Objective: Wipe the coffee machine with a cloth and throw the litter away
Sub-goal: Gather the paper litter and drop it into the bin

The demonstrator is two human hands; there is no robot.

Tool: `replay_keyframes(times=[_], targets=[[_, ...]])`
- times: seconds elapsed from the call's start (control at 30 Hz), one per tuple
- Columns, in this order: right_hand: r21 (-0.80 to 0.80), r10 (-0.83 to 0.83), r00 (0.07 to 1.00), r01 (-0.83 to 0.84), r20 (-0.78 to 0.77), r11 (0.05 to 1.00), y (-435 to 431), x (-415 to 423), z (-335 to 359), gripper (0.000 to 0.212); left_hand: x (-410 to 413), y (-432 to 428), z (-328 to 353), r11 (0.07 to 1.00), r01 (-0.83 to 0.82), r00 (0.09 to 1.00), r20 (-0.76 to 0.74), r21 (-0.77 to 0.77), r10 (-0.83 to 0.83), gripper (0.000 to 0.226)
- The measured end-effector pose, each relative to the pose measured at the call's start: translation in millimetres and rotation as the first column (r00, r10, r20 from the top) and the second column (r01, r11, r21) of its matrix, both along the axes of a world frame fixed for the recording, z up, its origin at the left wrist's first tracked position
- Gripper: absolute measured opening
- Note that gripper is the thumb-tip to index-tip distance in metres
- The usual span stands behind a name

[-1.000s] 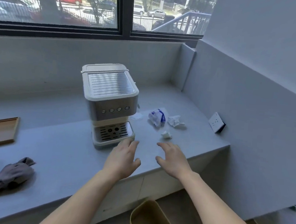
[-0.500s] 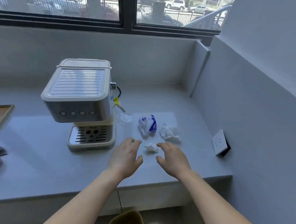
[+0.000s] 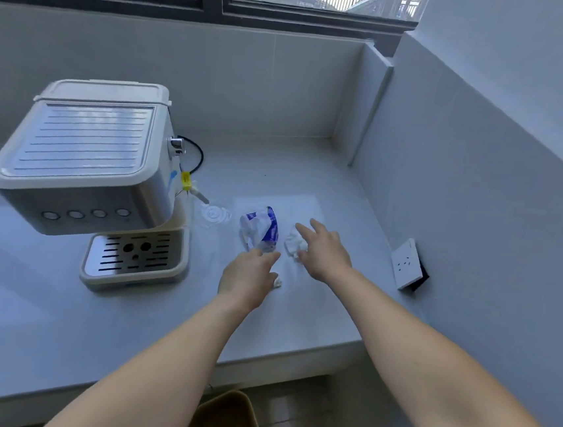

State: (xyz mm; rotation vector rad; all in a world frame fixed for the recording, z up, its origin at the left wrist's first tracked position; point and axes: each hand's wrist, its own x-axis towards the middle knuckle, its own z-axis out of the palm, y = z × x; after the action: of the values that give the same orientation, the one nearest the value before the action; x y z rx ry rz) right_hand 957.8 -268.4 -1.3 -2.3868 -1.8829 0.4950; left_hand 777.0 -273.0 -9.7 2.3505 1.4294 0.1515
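Note:
The cream and silver coffee machine (image 3: 84, 173) stands on the grey counter (image 3: 39, 321) at the left. Right of it lies litter: a crumpled blue-and-white wrapper (image 3: 261, 228), a crumpled white paper (image 3: 293, 243) and a small white scrap (image 3: 277, 282). My left hand (image 3: 248, 276) hovers palm down over the small scrap, its fingertips near the wrapper's lower end. My right hand (image 3: 324, 250) reaches over the crumpled white paper with fingers spread, touching or nearly touching it. Neither hand holds anything. The cloth is out of view.
A clear plastic lid (image 3: 216, 213) lies by the machine's steam wand. A white wall socket (image 3: 406, 264) sits on the right wall. A tan bin (image 3: 233, 418) stands on the floor below the counter edge. A black cord (image 3: 194, 156) loops behind the machine.
The view has shifted right and closer, so the cloth and wooden tray left the frame. Both hands moved forward over the litter; the right hand now covers the crumpled paper.

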Motion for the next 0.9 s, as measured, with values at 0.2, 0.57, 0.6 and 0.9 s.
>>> replay_keyframes(times=[0.2,0.57,0.6,0.9], targets=[[-0.111,0.123,0.991,-0.116,0.052,0.987,8.9,4.2,-16.0,0.061,10.4,7.0,-14.3,0.995,0.098,0.985,-0.141,-0.019,-0.099,0.023],[-0.077,-0.011,1.0,0.009,-0.022,0.997,13.3,4.9,-31.1,0.059,-1.0,-6.1,-36.6,0.999,0.037,0.991,-0.129,-0.021,-0.039,0.003],[-0.083,0.0,1.0,0.001,0.021,0.997,13.9,3.7,-31.2,0.043,-2.7,-7.3,-37.9,1.0,0.015,0.994,-0.104,-0.021,-0.018,0.008],[0.033,-0.015,0.995,0.018,-0.099,0.999,-24.6,-6.6,-29.4,0.017,-32.6,-26.2,-30.4,0.967,-0.234,0.966,0.084,-0.106,0.243,0.018]])
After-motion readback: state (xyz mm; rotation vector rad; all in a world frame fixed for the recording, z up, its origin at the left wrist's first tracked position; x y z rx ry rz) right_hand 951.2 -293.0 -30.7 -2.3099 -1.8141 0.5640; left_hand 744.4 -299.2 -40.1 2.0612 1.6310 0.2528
